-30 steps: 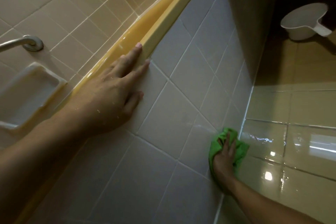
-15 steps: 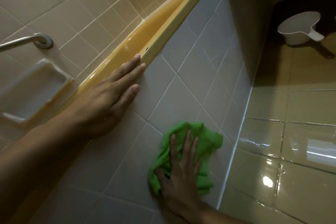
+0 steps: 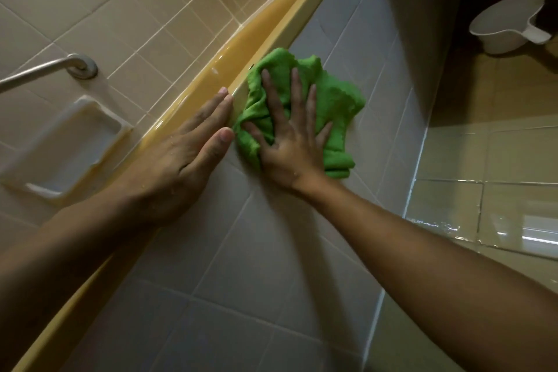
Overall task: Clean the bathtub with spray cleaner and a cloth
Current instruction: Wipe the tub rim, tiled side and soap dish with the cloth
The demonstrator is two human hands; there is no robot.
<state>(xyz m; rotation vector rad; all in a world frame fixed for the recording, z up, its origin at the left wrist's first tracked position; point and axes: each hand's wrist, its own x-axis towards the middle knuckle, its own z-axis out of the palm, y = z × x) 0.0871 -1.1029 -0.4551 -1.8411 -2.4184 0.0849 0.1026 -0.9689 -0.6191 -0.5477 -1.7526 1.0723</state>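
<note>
The yellow bathtub rim (image 3: 265,27) runs diagonally from lower left to upper right, with a grey tiled outer side (image 3: 241,251) below it. A crumpled green cloth (image 3: 335,100) lies pressed against those tiles just under the rim. My right hand (image 3: 290,142) lies flat on the cloth with fingers spread, holding it to the tiles. My left hand (image 3: 181,160) rests flat on the rim and upper tiles, its fingertips touching the cloth's left edge. No spray cleaner is in view.
A metal grab bar (image 3: 51,69) and a recessed soap dish (image 3: 69,142) are on the beige tiled wall at left. A white plastic scoop (image 3: 507,27) sits on the floor at upper right. The glossy floor tiles (image 3: 489,211) at right look wet.
My right hand has swept the green cloth from the floor edge up the tiled side to just under the rim. My left hand has stayed on the rim.
</note>
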